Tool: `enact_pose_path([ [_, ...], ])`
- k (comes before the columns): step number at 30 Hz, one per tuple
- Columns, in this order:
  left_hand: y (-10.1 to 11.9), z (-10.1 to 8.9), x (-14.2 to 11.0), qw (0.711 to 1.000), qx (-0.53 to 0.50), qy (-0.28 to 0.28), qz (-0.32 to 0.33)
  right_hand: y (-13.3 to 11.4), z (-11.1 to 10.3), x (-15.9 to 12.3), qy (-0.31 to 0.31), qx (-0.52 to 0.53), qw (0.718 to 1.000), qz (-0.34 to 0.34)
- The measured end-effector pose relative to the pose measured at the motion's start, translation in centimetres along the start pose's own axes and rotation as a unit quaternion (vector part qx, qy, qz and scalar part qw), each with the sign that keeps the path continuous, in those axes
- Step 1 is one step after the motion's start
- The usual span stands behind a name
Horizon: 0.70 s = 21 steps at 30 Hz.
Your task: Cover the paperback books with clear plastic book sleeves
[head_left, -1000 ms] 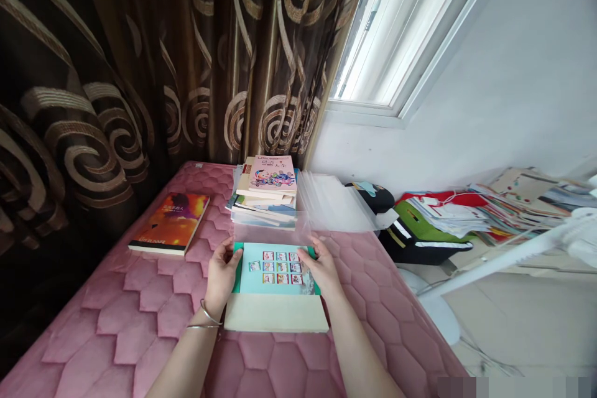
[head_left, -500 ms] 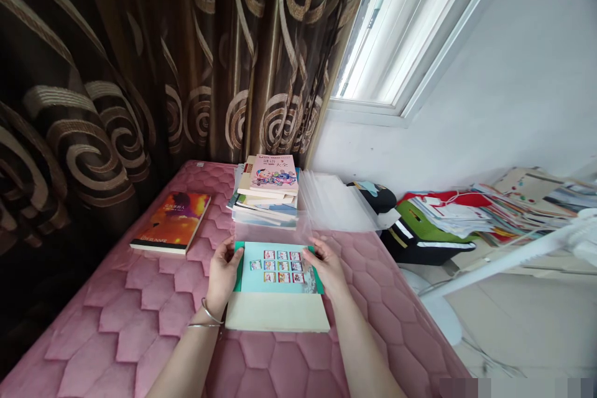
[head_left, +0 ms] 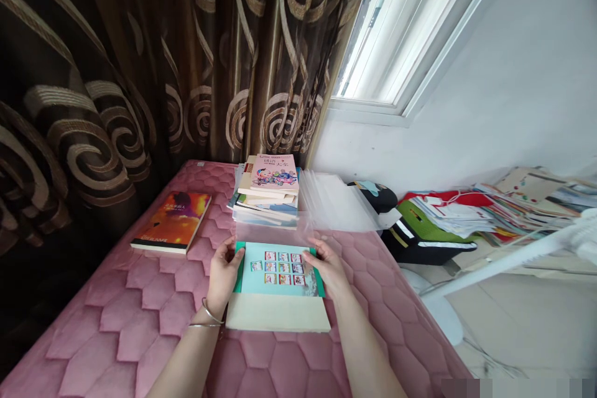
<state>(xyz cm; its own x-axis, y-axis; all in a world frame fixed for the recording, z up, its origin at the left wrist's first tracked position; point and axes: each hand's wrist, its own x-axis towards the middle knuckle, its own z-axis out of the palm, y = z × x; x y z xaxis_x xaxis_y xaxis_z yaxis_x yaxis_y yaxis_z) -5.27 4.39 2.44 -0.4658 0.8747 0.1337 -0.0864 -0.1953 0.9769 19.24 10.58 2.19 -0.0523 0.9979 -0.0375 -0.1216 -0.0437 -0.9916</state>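
A thick teal-covered book [head_left: 280, 273] with small coloured pictures lies flat on the pink quilted mattress [head_left: 140, 323], its pale page edge facing me. A clear plastic bag [head_left: 273, 227] sits over its far end. My left hand [head_left: 224, 273], with thin bangles at the wrist, pinches the bag's edge at the book's left side. My right hand [head_left: 329, 270] pinches the bag's edge on the right side. Both hands are closed on the plastic.
Just beyond the bag stands a stack of books [head_left: 268, 189] topped by a pink one. An orange-red book [head_left: 172, 221] lies to the left. Clear plastic bags [head_left: 336, 202] lie at the right. Patterned brown curtains hang behind. Papers and a green bag [head_left: 420, 227] are heaped off the mattress's right edge.
Both hands and the bag's edge have slid slightly toward me along the book. Nothing else has moved.
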Motion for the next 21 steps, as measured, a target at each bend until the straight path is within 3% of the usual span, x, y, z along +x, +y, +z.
enact_pose_path([
  [17, -0.1, 0.0, 0.0, 1.0, -0.001, 0.005, 0.003, -0.1, 0.3, -0.1, 0.017, -0.018, 0.999, -0.019],
  [21, -0.2, 0.0, 0.1, 1.0, -0.006, 0.009, 0.002, -0.9, 0.0, -0.8, -0.022, -0.042, 0.999, 0.002],
])
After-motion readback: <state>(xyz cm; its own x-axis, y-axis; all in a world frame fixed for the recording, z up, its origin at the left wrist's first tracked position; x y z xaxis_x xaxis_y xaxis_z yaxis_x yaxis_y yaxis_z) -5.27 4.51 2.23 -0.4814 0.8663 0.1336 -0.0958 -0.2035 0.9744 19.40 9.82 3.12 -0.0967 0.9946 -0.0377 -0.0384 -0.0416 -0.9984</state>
